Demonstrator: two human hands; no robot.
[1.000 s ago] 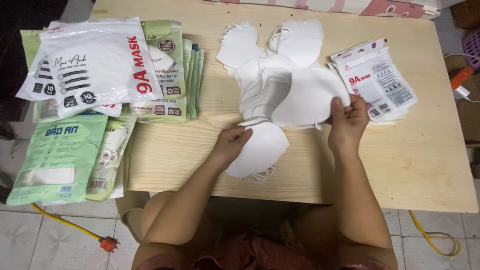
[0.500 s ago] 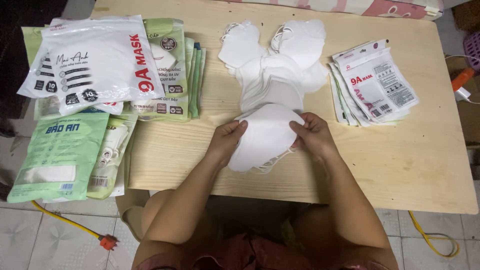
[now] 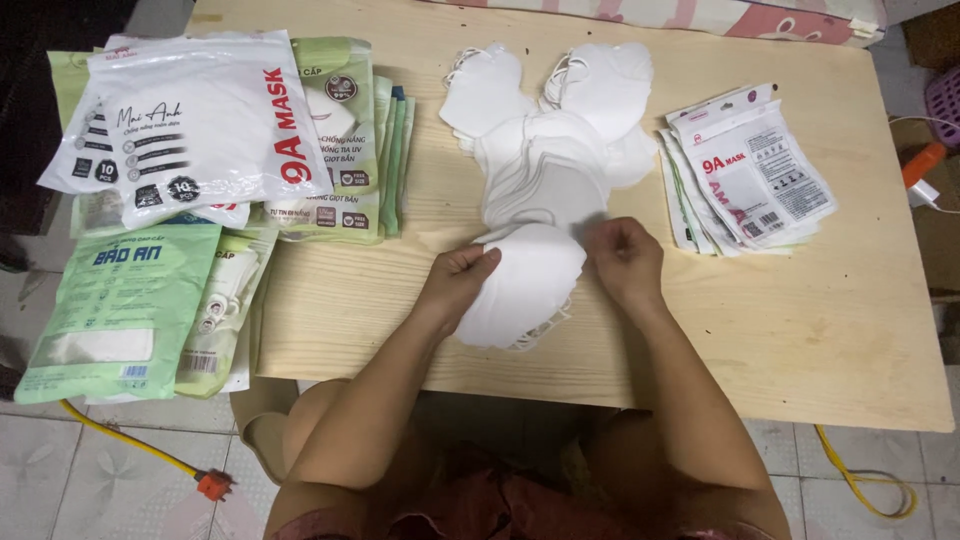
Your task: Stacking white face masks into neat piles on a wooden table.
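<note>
Two hands on one small stack of white masks (image 3: 522, 290), near the front edge of the wooden table (image 3: 840, 330). Left hand (image 3: 458, 282) grips the stack's left edge, fingers curled over it, thumb side under. Right hand (image 3: 622, 258) pinches the stack's upper right edge, fingers closed on it. Stack lies flat, ear loops poking out at its lower edge.

Just behind the stack, touching or slightly overlapping it: loose pile of white masks (image 3: 545, 150), fanned out towards the back of the table, two at the far end with ear loops visible.

Right of the pile, apart from it: short stack of small white-and-red pouches (image 3: 750, 175), fanned slightly.

Left side: big white bag (image 3: 190, 125) lying on top of a stack of green packs (image 3: 360, 130). Below that, green pack (image 3: 115, 300) overhanging the table's left edge, more packs under it.

Floor: yellow cable with orange plug (image 3: 212, 484) at lower left, yellow cable (image 3: 860, 480) at lower right. Orange object (image 3: 922, 165) off the table's right edge, can't tell what it is.
</note>
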